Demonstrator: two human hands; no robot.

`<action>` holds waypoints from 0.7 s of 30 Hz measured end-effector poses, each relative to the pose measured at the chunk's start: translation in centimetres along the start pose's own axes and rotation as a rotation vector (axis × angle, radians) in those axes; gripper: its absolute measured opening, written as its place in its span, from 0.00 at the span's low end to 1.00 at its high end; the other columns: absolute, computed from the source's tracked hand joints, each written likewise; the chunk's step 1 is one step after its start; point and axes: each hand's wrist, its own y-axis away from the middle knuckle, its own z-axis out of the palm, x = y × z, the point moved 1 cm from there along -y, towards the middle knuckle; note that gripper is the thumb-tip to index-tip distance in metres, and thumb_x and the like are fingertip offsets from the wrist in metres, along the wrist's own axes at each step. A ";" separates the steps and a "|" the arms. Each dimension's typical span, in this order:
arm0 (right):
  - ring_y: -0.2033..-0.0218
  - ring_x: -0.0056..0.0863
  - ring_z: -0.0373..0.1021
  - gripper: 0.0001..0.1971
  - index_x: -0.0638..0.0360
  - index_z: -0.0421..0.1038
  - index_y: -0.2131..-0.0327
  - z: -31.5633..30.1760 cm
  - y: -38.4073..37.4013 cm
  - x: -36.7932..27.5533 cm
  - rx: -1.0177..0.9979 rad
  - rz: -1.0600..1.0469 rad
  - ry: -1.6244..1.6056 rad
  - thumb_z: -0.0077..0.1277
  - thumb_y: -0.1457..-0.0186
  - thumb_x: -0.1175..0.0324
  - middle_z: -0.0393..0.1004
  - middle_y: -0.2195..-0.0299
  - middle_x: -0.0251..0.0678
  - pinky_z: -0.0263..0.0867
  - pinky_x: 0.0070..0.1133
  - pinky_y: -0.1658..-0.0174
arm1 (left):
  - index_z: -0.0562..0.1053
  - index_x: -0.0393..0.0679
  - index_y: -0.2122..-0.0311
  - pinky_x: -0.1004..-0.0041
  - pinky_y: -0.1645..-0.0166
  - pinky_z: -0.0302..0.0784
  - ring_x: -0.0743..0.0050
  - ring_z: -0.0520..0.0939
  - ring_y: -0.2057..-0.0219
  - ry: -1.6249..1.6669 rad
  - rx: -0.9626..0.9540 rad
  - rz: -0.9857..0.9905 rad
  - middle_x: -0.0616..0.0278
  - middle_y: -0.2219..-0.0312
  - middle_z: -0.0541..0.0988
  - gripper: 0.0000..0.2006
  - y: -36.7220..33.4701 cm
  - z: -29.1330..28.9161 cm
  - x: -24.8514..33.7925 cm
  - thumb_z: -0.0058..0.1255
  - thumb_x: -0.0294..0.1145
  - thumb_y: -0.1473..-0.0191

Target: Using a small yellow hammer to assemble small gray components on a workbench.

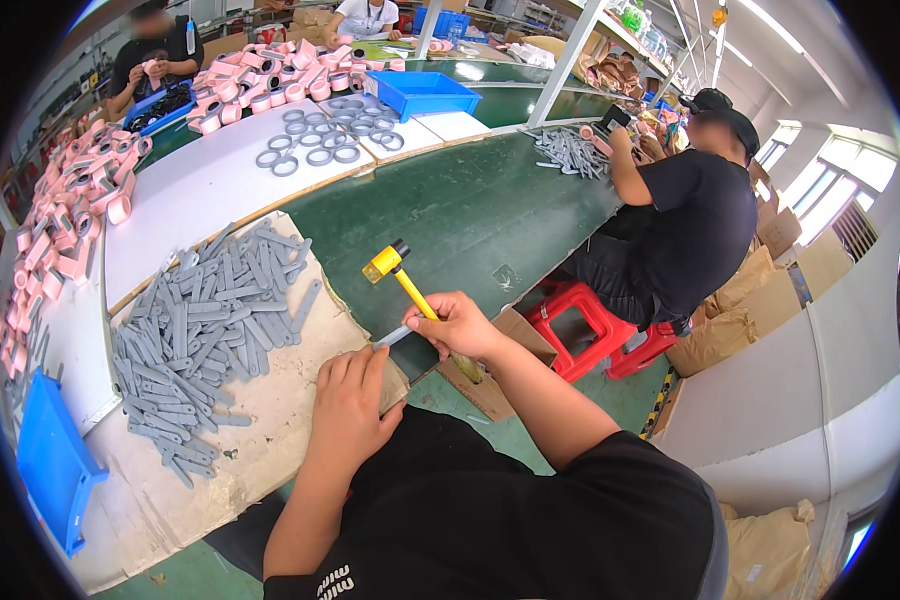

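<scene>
My right hand [457, 325] is closed round the handle of a mallet [413, 290] with a yellow head and a black face, raised over the table edge. The thumb and fingers of that hand also meet one end of a flat grey plastic strip [394, 337]. My left hand [352, 400] lies with its fingers stretched out on the cardboard sheet [300, 405], the index fingertip touching the strip's other end. To the left of it spreads a large heap of similar grey strips [205, 325] with rounded ends.
Grey rings [320, 140] lie on the white board beyond, near a blue tray [425, 93]. Pink-and-grey parts [80, 200] pile up at left, by another blue tray [55, 460]. A person [705, 200] sits at right near a red stool [580, 325]; two others work across the table.
</scene>
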 end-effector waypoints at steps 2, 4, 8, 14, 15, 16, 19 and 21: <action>0.86 0.11 0.64 0.05 0.58 0.80 0.61 0.2 0.0 -0.3 0.012 0.011 0.020 0.59 0.35 0.68 0.69 0.81 0.22 0.63 0.16 0.82 | 0.69 0.34 0.39 0.51 0.39 0.69 0.41 0.75 0.45 -0.012 -0.012 0.007 0.44 0.45 0.74 0.38 0.0 0.1 0.0 0.69 0.30 0.59; 0.86 0.11 0.64 0.06 0.58 0.80 0.61 0.4 0.0 -0.4 0.024 0.021 0.040 0.59 0.35 0.67 0.70 0.81 0.22 0.63 0.16 0.82 | 0.66 0.33 0.38 0.50 0.39 0.69 0.41 0.75 0.45 -0.003 -0.005 0.013 0.43 0.46 0.74 0.39 -0.1 0.1 -0.1 0.67 0.28 0.58; 0.86 0.12 0.65 0.06 0.58 0.79 0.62 0.5 0.0 -0.4 0.008 0.023 0.113 0.60 0.36 0.67 0.72 0.80 0.24 0.63 0.16 0.82 | 0.65 0.34 0.38 0.50 0.39 0.69 0.41 0.75 0.46 0.031 0.058 -0.032 0.43 0.46 0.74 0.38 -0.2 0.0 0.1 0.64 0.25 0.57; 0.87 0.10 0.64 0.04 0.61 0.78 0.64 0.6 -0.1 -0.5 0.045 0.044 0.098 0.58 0.36 0.71 0.71 0.81 0.23 0.63 0.15 0.82 | 0.68 0.33 0.41 0.50 0.38 0.68 0.42 0.75 0.45 -0.002 0.029 0.028 0.44 0.46 0.74 0.32 0.0 0.3 -0.1 0.58 0.22 0.55; 0.87 0.11 0.64 0.04 0.61 0.78 0.64 0.6 -0.2 -0.3 0.055 0.039 0.096 0.58 0.36 0.71 0.71 0.81 0.23 0.63 0.15 0.83 | 0.69 0.33 0.41 0.50 0.38 0.68 0.43 0.75 0.45 -0.002 0.027 0.023 0.45 0.46 0.74 0.31 -0.1 0.4 -0.1 0.58 0.22 0.54; 0.87 0.11 0.64 0.04 0.61 0.78 0.64 0.6 -0.1 -0.5 0.055 0.037 0.100 0.58 0.36 0.71 0.71 0.81 0.23 0.63 0.15 0.83 | 0.70 0.34 0.42 0.50 0.38 0.68 0.43 0.75 0.45 -0.002 0.029 0.018 0.45 0.46 0.74 0.29 0.0 0.3 -0.1 0.57 0.22 0.54; 0.87 0.11 0.64 0.04 0.61 0.77 0.65 0.7 0.0 -1.0 0.054 0.053 0.117 0.57 0.36 0.72 0.71 0.81 0.24 0.64 0.16 0.83 | 0.71 0.34 0.43 0.50 0.38 0.68 0.44 0.75 0.46 -0.006 0.034 0.023 0.46 0.46 0.75 0.27 0.0 0.1 0.1 0.56 0.21 0.52; 0.87 0.11 0.65 0.04 0.61 0.77 0.65 0.7 -0.1 -0.9 0.069 0.054 0.133 0.57 0.37 0.72 0.71 0.81 0.24 0.65 0.16 0.83 | 0.72 0.34 0.44 0.50 0.38 0.67 0.44 0.75 0.46 -0.020 0.026 0.032 0.46 0.46 0.74 0.27 0.0 0.2 0.0 0.56 0.22 0.53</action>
